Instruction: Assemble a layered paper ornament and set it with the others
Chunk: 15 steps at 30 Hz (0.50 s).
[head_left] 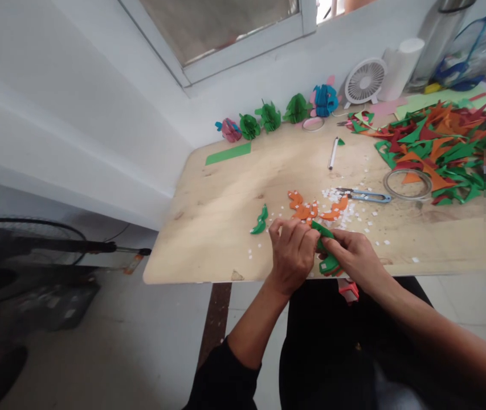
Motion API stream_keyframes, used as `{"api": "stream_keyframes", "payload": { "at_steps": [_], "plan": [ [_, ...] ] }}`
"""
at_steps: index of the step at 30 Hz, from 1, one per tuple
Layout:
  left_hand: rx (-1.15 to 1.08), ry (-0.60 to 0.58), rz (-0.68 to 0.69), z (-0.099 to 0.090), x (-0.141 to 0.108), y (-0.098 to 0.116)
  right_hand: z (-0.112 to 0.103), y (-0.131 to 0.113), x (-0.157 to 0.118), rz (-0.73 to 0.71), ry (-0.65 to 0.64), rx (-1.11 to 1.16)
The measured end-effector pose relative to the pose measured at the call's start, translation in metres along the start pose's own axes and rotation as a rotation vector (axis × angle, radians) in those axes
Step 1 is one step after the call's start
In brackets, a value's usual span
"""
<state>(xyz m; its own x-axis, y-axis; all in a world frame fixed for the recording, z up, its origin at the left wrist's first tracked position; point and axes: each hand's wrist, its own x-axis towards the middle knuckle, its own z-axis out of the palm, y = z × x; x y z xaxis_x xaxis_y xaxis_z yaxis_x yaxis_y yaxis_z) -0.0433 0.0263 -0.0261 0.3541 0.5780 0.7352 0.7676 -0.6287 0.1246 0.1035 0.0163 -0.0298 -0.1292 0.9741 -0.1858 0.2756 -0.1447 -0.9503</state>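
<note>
Near the bench (208,228) edge, the left hand (293,250), fingers curled, and right hand (355,253) both pinch a green piece (322,229).

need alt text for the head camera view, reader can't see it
A left hand and right hand hold green paper at the near edge of a wooden table. Orange paper pieces and blue snips lie just beyond; a heap of paper scraps sits to the right, with paper ornaments and a small white fan along the wall.
</note>
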Motion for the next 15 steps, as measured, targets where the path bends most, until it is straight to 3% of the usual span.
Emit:
{"api": "stream_keyframes", "payload": {
  "at_steps": [2,8,15],
  "plan": [
    [-0.051,0.042,-0.054,0.001,-0.001,-0.003,0.001,-0.003,0.000,0.050,-0.008,0.066],
    [-0.231,0.117,-0.457,-0.001,-0.001,0.003,0.002,-0.006,0.001,0.128,-0.017,0.206],
    [-0.199,0.033,-0.359,-0.007,0.006,0.012,0.002,-0.005,0.003,0.010,0.015,0.146]
  ]
}}
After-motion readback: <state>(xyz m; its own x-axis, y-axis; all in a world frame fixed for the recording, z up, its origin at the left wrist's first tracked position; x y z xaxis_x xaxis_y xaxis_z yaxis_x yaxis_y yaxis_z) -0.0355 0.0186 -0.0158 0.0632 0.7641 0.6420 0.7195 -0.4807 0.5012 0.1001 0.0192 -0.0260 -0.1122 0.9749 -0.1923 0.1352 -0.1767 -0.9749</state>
